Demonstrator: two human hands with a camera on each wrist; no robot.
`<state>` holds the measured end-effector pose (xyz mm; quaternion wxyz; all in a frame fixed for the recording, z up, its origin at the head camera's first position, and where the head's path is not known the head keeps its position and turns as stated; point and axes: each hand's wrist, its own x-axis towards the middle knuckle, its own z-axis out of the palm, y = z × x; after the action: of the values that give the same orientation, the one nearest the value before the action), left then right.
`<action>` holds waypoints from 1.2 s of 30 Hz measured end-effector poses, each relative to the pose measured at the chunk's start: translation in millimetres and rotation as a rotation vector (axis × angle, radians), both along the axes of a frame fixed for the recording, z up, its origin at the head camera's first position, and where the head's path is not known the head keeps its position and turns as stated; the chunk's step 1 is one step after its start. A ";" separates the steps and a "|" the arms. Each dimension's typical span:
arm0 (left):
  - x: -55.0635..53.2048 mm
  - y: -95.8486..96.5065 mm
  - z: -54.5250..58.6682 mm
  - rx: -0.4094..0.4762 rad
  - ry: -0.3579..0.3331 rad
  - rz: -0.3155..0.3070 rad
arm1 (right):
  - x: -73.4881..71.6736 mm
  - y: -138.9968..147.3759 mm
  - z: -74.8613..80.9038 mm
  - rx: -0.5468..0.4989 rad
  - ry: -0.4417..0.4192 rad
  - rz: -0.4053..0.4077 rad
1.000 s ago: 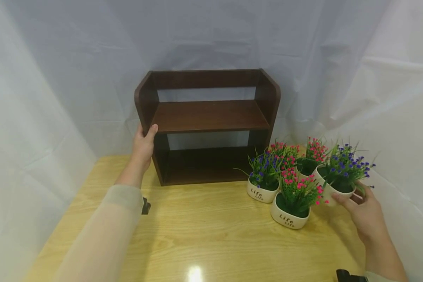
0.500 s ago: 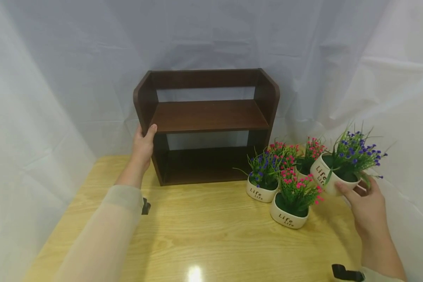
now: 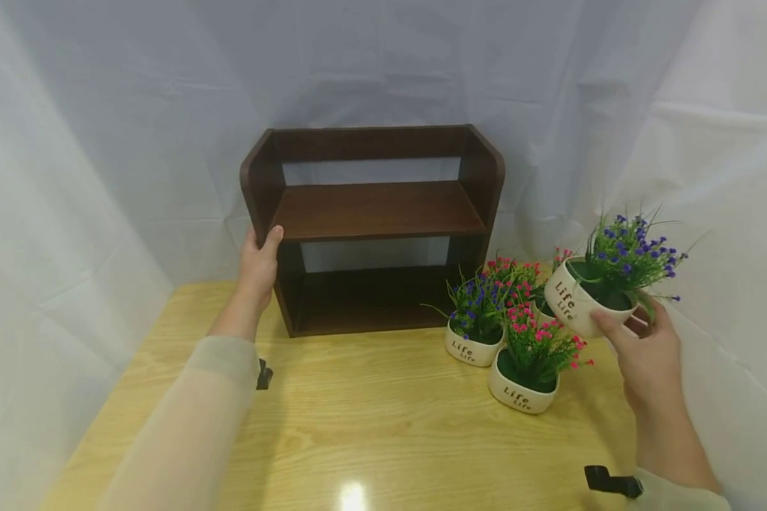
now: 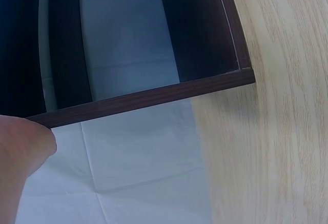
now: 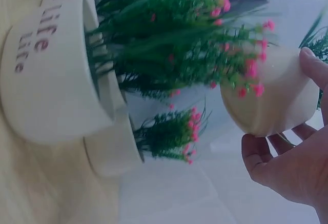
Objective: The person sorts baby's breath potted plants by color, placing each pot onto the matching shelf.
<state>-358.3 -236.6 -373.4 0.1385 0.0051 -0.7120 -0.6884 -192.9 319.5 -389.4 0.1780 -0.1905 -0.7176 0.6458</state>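
At the left side of the dark brown two-tier wooden shelf (image 3: 383,211), my left hand (image 3: 258,268) grips the side panel, thumb on the front edge. The left wrist view shows my thumb (image 4: 28,144) against that panel (image 4: 143,101); the other fingers are hidden. On the right, my right hand (image 3: 648,355) holds a white oval pot of artificial purple flowers (image 3: 588,301), tilted and raised above the table. In the right wrist view, fingers and thumb (image 5: 312,65) are around the held pot (image 5: 277,90).
Below and left of the held pot, several pots stand close together: a front pink-flowered pot (image 3: 523,390), a purple-flowered pot (image 3: 476,348) near the shelf's right end, and pink flowers (image 3: 511,273) behind. Beneath is a light wooden table (image 3: 371,411); white sheeting (image 3: 166,106) hangs around it.
My right hand has lifted the purple-flowered pot from among the others, then moved it up and slightly left, tilting it. My left hand stays on the shelf, which has barely shifted left.
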 end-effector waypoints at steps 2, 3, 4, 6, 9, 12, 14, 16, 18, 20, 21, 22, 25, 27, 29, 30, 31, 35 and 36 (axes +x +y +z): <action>0.3 0.2 0.6 0.000 -0.002 0.000 | -2.5 -5.7 3.6 0.012 -0.001 -0.005; 0.6 0.4 1.0 0.002 -0.002 -0.001 | -3.7 -8.3 5.3 0.029 -0.009 -0.005; 0.8 0.5 0.9 0.002 0.000 -0.001 | -4.7 -11.1 6.7 0.033 -0.012 -0.005; 1.2 0.5 0.9 0.003 0.008 -0.001 | -6.9 -16.1 8.8 0.046 -0.008 0.002; 1.1 0.9 0.2 0.007 0.023 -0.001 | -9.3 -23.6 12.2 0.054 -0.009 0.016; 1.2 1.6 0.2 0.012 0.031 0.000 | -11.6 -31.5 16.3 0.054 0.001 0.031; 1.0 1.9 0.3 0.014 0.033 0.000 | -12.9 -36.9 18.8 0.052 0.004 0.046; 0.7 2.2 0.2 0.015 0.032 -0.001 | -14.1 -42.0 20.5 0.060 0.005 0.062; 0.6 2.3 -0.1 0.013 0.031 -0.002 | -15.3 -47.2 21.8 0.057 0.010 0.082; 1.2 2.5 -0.5 0.012 0.030 -0.005 | -16.5 -52.6 23.3 0.055 0.016 0.100; 1.4 2.6 -0.7 0.014 0.029 -0.006 | -17.3 -55.4 24.1 0.059 0.018 0.105; 1.9 2.8 -0.9 0.014 0.029 -0.006 | -18.0 -58.4 24.9 0.064 0.022 0.113; 2.2 3.1 -1.1 0.019 0.020 -0.005 | -19.3 -67.5 27.7 0.107 0.022 0.135; 2.1 3.3 -1.2 0.019 0.015 -0.001 | -19.6 -73.4 30.2 0.147 0.020 0.147; 1.2 3.6 -1.4 0.021 0.014 0.002 | -19.3 -78.8 33.3 0.179 0.020 0.163; 0.8 3.7 -1.5 0.020 0.017 0.004 | -19.2 -81.5 35.0 0.188 0.023 0.169; 0.3 4.0 -1.7 0.022 0.017 0.005 | -19.3 -84.0 36.7 0.198 0.024 0.176; -1.8 4.8 -2.6 0.020 0.023 0.012 | -20.8 -93.6 42.2 0.210 0.035 0.211; -2.2 5.1 -2.9 0.018 0.019 0.013 | -21.3 -95.9 43.5 0.207 0.039 0.218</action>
<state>-360.5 -231.6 -376.3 0.1498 0.0046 -0.7043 -0.6939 -214.2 223.6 -345.8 0.1394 -0.0795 -0.7932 0.5875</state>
